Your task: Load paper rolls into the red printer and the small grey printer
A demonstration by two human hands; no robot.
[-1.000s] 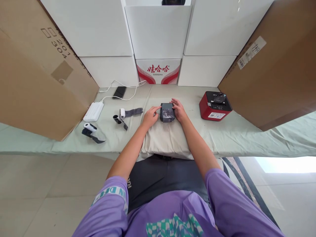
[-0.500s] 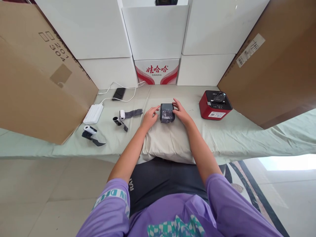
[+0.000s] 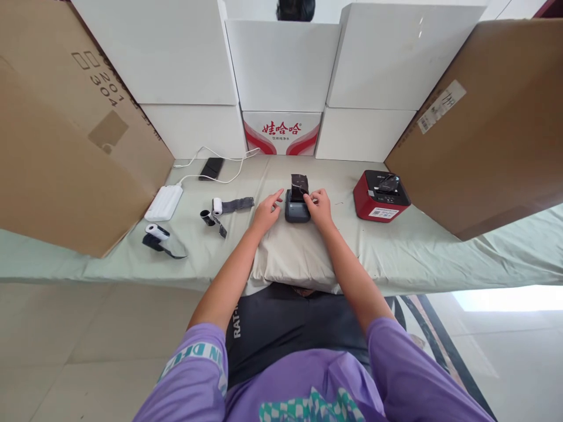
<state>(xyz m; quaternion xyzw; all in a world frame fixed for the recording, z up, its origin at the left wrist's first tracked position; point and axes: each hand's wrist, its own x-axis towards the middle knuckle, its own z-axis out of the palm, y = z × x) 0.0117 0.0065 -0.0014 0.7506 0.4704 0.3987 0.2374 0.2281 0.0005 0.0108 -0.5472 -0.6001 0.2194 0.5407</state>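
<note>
A small dark portable printer sits on the cloth-covered table in front of me. From its top a dark, shiny strip extends toward the far side. My right hand is at the printer's right, its thumb and finger pinched on the lower right edge of the strip. To the left of the printer, my left hand is apart from it, index finger stretched out and the others loosely bent, holding nothing.
Left of my hands lie several small rolls with dark strips, such as a white roll, plus a white power bank with a cable and a black phone. A red-and-black box-shaped device stands right. Cardboard and white boxes wall the table.
The dark strip, which lay down over the printer's front, is now turned up toward the far side. My right hand has moved slightly and its fingers have closed at the strip.
</note>
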